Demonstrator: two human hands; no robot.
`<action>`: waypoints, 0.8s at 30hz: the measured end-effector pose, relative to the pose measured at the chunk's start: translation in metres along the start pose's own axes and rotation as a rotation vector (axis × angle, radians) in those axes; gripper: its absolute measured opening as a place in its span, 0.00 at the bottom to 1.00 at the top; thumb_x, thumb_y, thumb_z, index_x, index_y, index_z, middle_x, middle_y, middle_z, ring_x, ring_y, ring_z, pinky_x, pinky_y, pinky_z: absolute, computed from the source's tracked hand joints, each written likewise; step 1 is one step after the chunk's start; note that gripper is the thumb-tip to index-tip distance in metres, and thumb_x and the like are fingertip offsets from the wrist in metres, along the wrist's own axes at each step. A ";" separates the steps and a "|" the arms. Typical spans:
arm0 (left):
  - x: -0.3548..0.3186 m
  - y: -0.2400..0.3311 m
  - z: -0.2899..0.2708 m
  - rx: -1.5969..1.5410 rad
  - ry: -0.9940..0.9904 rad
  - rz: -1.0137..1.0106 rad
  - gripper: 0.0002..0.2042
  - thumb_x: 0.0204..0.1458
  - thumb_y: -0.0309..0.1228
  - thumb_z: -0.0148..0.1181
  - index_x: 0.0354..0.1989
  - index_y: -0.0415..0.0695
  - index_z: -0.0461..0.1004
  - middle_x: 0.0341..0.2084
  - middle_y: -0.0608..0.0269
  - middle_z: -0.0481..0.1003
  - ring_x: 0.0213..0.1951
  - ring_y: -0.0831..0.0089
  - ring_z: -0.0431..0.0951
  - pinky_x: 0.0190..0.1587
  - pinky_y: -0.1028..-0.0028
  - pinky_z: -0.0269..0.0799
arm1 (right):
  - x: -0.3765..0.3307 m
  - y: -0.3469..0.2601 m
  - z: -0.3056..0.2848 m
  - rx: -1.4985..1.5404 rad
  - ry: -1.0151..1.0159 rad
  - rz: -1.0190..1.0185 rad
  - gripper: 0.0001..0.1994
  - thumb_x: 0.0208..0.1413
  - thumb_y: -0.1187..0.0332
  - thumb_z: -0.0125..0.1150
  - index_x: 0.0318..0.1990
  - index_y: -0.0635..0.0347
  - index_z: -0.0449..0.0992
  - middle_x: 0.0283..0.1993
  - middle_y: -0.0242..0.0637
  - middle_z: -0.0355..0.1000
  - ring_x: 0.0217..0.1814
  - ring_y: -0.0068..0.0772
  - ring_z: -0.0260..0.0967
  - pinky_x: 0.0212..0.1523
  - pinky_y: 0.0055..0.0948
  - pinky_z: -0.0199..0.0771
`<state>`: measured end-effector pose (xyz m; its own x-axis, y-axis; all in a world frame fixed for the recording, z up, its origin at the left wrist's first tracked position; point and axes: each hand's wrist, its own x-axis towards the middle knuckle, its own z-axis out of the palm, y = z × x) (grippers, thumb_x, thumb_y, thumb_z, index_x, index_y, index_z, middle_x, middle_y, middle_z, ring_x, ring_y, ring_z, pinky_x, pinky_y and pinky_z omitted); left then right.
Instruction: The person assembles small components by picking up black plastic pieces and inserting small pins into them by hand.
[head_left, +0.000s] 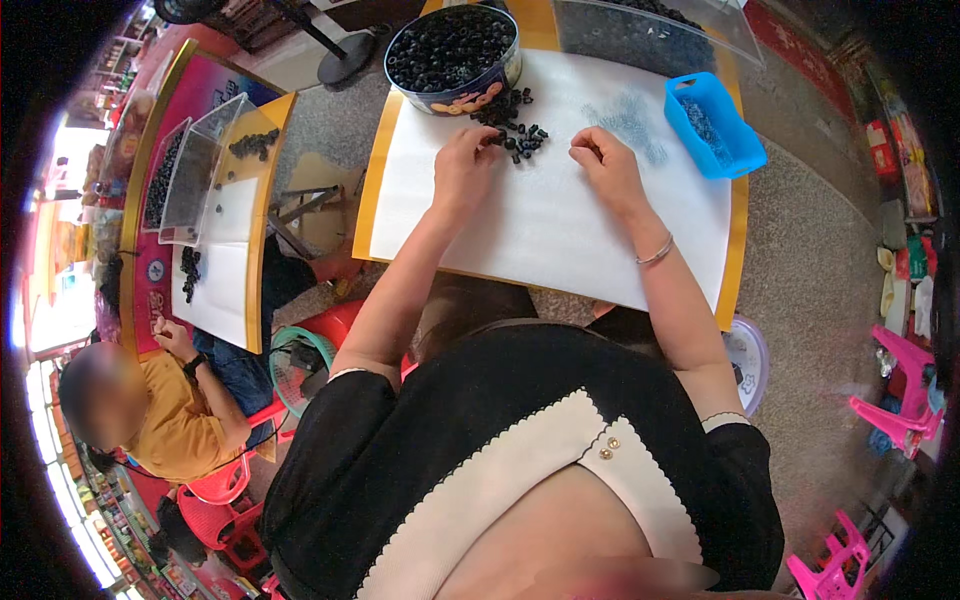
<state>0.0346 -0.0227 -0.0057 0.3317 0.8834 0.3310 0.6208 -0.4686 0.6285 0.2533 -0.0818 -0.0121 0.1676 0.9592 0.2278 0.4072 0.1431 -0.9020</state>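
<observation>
My left hand [465,172] is over the white-covered table, its fingertips pinched together at the edge of a loose pile of small black ring-like parts [522,143]. A black part seems to be between those fingertips. To the right of the pile, my right hand [610,168] is closed, thumb against forefinger; whatever it may hold is too small to make out. Beyond it, many tiny bluish see-through pieces [628,122] lie scattered on the white sheet [560,235]. More black parts fill a round tin [465,100] behind my left hand.
At the table's right edge sits a blue plastic basket [735,150] with tiny pieces inside. A clear bin [660,45] of dark parts stands at the back. Another person [185,415] sits at a second table [225,275] on the left, with black parts. Pink stools [905,390] are far right.
</observation>
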 end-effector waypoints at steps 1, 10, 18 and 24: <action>-0.002 0.001 -0.002 -0.177 0.025 -0.101 0.10 0.48 0.25 0.59 0.40 0.41 0.75 0.30 0.62 0.74 0.28 0.69 0.73 0.33 0.74 0.69 | 0.000 0.000 0.000 0.003 -0.006 -0.002 0.07 0.48 0.69 0.58 0.32 0.62 0.73 0.31 0.40 0.72 0.32 0.31 0.70 0.36 0.27 0.69; -0.012 0.013 -0.008 -1.425 -0.104 -0.551 0.11 0.52 0.20 0.52 0.45 0.37 0.71 0.35 0.57 0.74 0.32 0.74 0.74 0.33 0.79 0.72 | 0.000 0.001 -0.001 0.013 -0.019 -0.008 0.06 0.49 0.71 0.58 0.33 0.62 0.73 0.30 0.34 0.71 0.32 0.24 0.66 0.35 0.23 0.67; -0.017 0.046 0.012 -1.807 -0.242 -0.665 0.12 0.52 0.20 0.52 0.46 0.37 0.69 0.37 0.53 0.73 0.34 0.73 0.76 0.37 0.81 0.76 | -0.007 -0.009 -0.006 0.381 -0.054 -0.015 0.07 0.49 0.72 0.62 0.36 0.59 0.76 0.32 0.25 0.69 0.34 0.16 0.63 0.37 0.18 0.65; -0.016 0.056 0.032 -1.843 -0.277 -0.751 0.10 0.54 0.24 0.53 0.43 0.37 0.67 0.33 0.58 0.74 0.31 0.76 0.77 0.34 0.83 0.77 | -0.009 -0.021 -0.010 0.531 -0.151 -0.013 0.07 0.52 0.76 0.57 0.39 0.60 0.74 0.38 0.27 0.69 0.40 0.18 0.67 0.45 0.20 0.69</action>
<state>0.0865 -0.0629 0.0018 0.5937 0.7561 -0.2753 -0.6125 0.6465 0.4548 0.2518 -0.0955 0.0084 0.0192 0.9753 0.2201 -0.1072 0.2209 -0.9694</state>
